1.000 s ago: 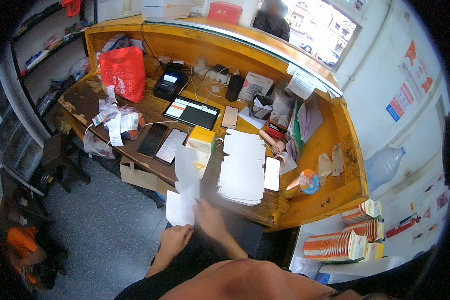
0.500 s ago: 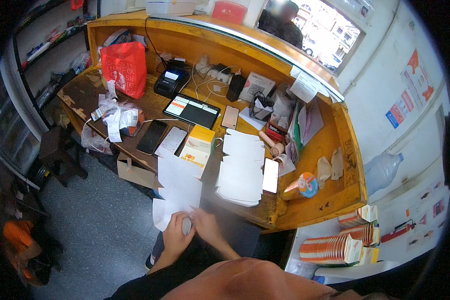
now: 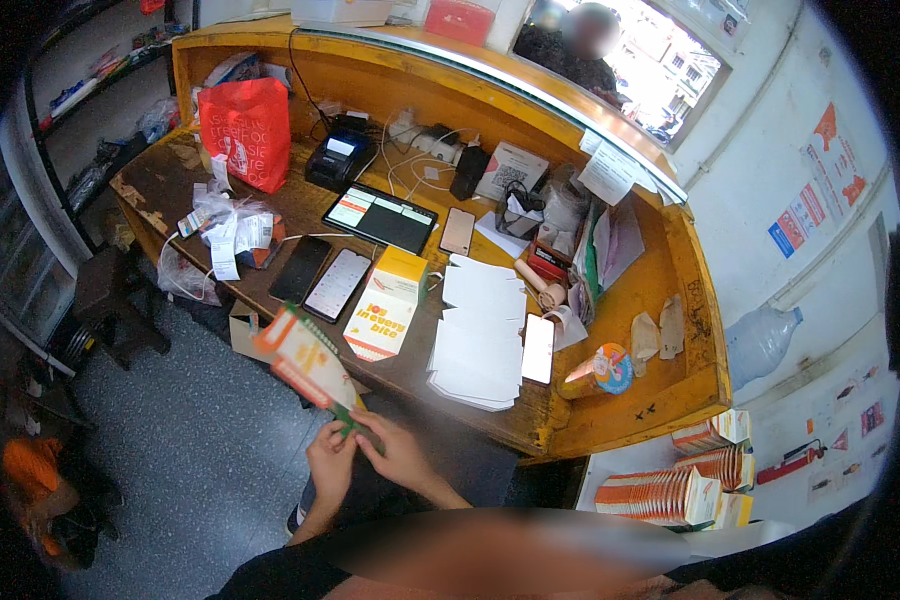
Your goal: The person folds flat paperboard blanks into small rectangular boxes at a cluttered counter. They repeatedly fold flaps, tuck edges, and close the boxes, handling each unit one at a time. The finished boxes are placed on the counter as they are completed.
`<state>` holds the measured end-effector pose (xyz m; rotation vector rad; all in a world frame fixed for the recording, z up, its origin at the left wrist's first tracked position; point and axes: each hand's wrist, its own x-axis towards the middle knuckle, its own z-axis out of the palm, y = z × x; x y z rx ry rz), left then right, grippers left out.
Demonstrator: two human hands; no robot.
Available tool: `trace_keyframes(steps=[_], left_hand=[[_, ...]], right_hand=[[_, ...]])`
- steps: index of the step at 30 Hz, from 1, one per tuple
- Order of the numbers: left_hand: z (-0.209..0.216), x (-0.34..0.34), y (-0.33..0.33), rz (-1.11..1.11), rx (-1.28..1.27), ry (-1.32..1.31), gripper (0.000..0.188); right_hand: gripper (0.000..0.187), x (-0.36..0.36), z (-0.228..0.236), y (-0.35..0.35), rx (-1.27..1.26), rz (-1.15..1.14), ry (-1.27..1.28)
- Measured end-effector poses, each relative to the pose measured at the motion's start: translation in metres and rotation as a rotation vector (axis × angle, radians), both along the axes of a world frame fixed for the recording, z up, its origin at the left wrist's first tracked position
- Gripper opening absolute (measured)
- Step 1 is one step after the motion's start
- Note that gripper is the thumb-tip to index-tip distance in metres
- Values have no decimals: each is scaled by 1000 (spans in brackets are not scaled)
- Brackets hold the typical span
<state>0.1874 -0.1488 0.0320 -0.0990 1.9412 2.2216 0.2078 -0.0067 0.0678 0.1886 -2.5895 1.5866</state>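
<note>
Just past the desk's front edge, a cut-out cardboard carton blank [image 3: 310, 362] is in my hands, its orange, white and green printed side showing, slightly blurred. My left hand [image 3: 330, 465] is closed on its near green end. Beside it, my right hand [image 3: 398, 452] pinches the same end, fingertips close to the left ones. On the desk beyond lies a yellow and white printed carton [image 3: 388, 308], partly folded. To its right sits a stack of carton blanks [image 3: 478, 335], plain white side up.
Phones [image 3: 337, 284], a tablet [image 3: 382, 218] and a small printer [image 3: 342, 155] lie across the wooden desk [image 3: 610, 425]. A red bag [image 3: 246, 135] stands at the far left. Folded cartons [image 3: 660, 497] are lined up at lower right. People [image 3: 575, 50] are at the window.
The carton blank has turned over from its white side to its printed side and swung left. My hands have shifted slightly, still gripping its near end. A second person shows at the window.
</note>
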Motion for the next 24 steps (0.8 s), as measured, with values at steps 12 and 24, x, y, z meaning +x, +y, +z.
trace_keyframes(steps=[12, 24], left_hand=[[41, -11, -24, 161, 287, -230, 37], [40, -28, -43, 158, 127, -161, 47]], right_hand=[[60, 4, -7, -3, 294, 192, 174], [48, -1, -4, -6, 295, 67, 336]])
